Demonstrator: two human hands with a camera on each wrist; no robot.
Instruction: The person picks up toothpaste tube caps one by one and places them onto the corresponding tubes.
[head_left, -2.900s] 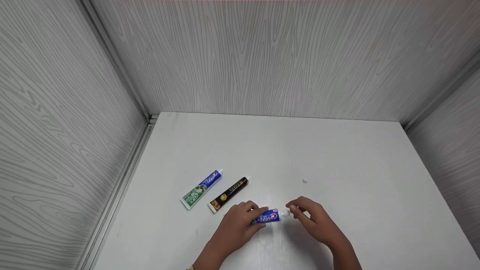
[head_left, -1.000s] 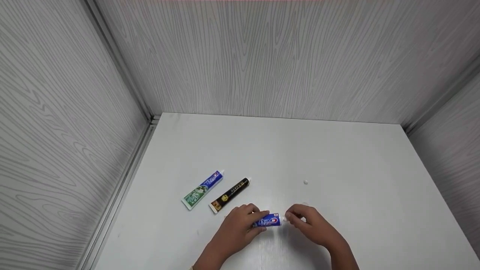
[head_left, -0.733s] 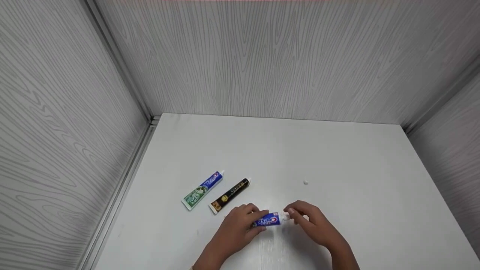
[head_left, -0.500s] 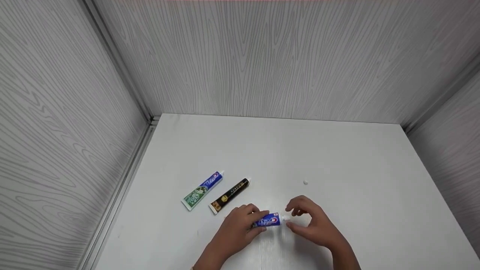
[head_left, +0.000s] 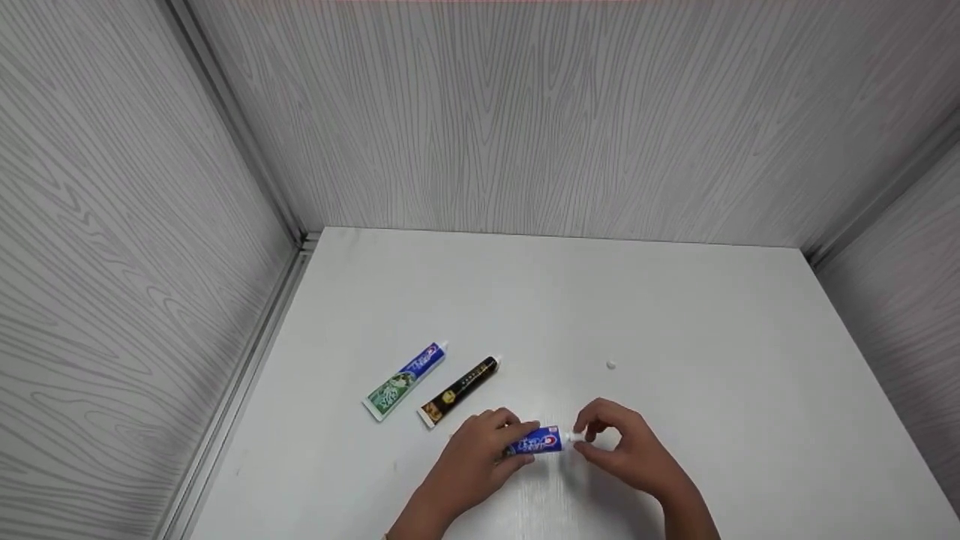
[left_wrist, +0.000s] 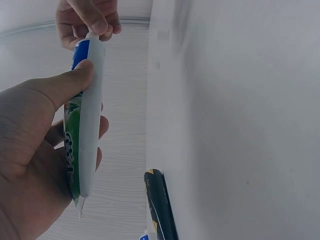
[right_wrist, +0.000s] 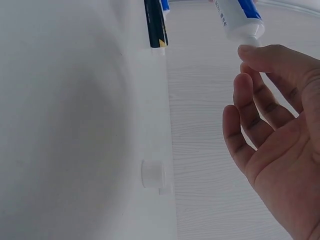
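My left hand [head_left: 480, 450] grips a blue, green and white toothpaste tube [left_wrist: 91, 120], thumb on one side and fingers curled round the other. The tube's nozzle end points right in the head view. There, my right hand [head_left: 626, 450] pinches the small white cap [head_left: 576, 436] between thumb and forefinger. Those fingertips cover most of the cap. In the right wrist view the other fingers of that hand are loosely bent, away from the tube. Part of the tube's green end is hidden under the left hand.
Left of the hands lie a black toothpaste tube [head_left: 459, 391] and another blue-and-green tube [head_left: 405, 381], side by side on the white table [head_left: 525, 300]. A loose white cap [head_left: 610, 365] lies beyond the right hand. Grey wood-grain panels [head_left: 495, 120] stand around the table.
My right thumb and fingers, spread apart around the cap half a second ago, have closed on it again. The left hand and its tube stay in nearly the same place.
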